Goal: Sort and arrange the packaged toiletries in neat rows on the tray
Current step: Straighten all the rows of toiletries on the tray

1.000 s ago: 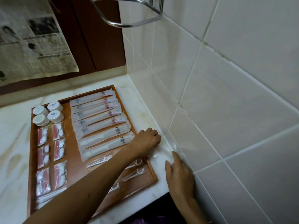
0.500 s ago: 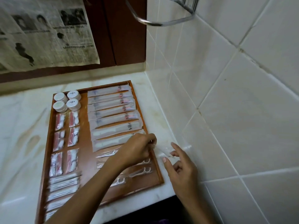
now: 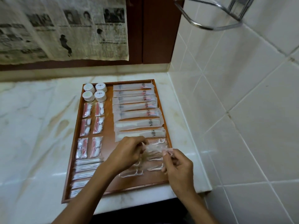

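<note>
Left hand: the left hand (image 3: 129, 152) hovers low over the near right part of the tray, fingers curled, thumb and fingertips pinching one end of a clear plastic sachet with a white floss pick inside (image 3: 155, 148)
Right hand: the right hand (image 3: 178, 165) sits just beside it, thumb and forefinger pinching the other end of that same sachet; the other fingers are loosely bent
Held sachet: stretched between the two hands, lifted just above the tray's near right corner area, right over the other floss-pick packets
Tray: a rectangular reddish-brown wooden tray with a raised rim (image 3: 73, 152) lies on the pale marbled countertop (image 3: 32, 126), close to the corner of the white tiled wall (image 3: 242, 110)
Far left of tray: four small round white lidded jars (image 3: 94, 92) in a tight square
Left columns: clear packets with red and white contents (image 3: 91, 125) in two columns; nearer still, a stack of narrow white wrapped packets (image 3: 85, 170), partly hidden by the left forearm
Right column: long frosted sleeves (image 3: 135, 109) lying crosswise, one below another, seven in view
Near right: loose clear floss-pick packets (image 3: 155, 167) lie flat on the tray under and beside the hands, less tidy than the rest
Backdrop: a yellowed newspaper sheet (image 3: 64, 28) hangs on dark brown wood panelling (image 3: 158, 29); a chrome wire ring holder (image 3: 210, 16) juts from the tiles at upper right
</note>
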A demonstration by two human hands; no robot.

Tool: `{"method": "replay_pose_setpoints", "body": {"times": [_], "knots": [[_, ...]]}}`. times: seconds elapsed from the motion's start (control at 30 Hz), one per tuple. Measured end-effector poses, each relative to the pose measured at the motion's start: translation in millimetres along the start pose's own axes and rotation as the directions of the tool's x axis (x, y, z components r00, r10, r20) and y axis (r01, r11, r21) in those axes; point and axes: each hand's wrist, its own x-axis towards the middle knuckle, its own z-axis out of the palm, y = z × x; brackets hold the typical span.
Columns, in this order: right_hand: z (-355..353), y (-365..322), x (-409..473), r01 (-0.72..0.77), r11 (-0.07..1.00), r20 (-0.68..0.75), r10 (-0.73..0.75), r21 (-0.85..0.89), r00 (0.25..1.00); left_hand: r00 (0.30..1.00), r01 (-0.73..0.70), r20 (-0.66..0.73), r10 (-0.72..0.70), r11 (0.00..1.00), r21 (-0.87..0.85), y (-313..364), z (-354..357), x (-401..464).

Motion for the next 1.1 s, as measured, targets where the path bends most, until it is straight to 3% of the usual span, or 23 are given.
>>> {"method": "replay_pose_setpoints", "body": {"times": [0.2,0.33,0.43,0.63,0.8,0.9,1.03,1.1], "knots": [[14.1,-10.1,-1.5,-0.243,0.956,0.023,0.243,0.162,0.970,0.973,0.171,-0.109,-0.202,0.954,-0.247,-19.3,-23.8,-38.8],[23.8,-15.8,-11.4,-0.319,0.917,0.055,0.316,0.241,0.947,0.925,0.306,-0.012,-0.380,0.762,-0.571,-21.9,-37.2,-67.4],[31.6,-23.7,-20.3,-0.343,0.899,0.058,0.340,0.271,0.939,0.903,0.355,0.046,-0.427,0.683,-0.638,-23.4,-40.6,-84.3],[33.9,-20.0,-32.0,-0.357,0.903,0.013,0.365,0.237,0.931,0.843,0.382,-0.059,-0.535,0.672,-0.635,-21.6,-26.3,-102.1],[32.0,-15.1,-41.5,-0.377,0.903,-0.016,0.389,0.208,0.921,0.759,0.389,-0.052,-0.649,0.516,-0.763,-22.5,-12.0,-118.7],[29.0,-17.1,-43.8,-0.374,0.901,-0.047,0.393,0.221,0.918,0.786,0.385,-0.044,-0.617,0.544,-0.746,-24.2,-5.8,-123.1],[22.7,-16.5,-45.5,-0.414,0.872,-0.086,0.449,0.262,0.890,0.801,0.464,-0.113,-0.587,0.729,-0.504,-26.7,8.9,-124.8],[18.4,-15.3,-46.9,-0.437,0.858,-0.087,0.474,0.268,0.876,0.800,0.477,-0.152,-0.580,0.769,-0.425,-26.0,15.1,-124.5]]}}
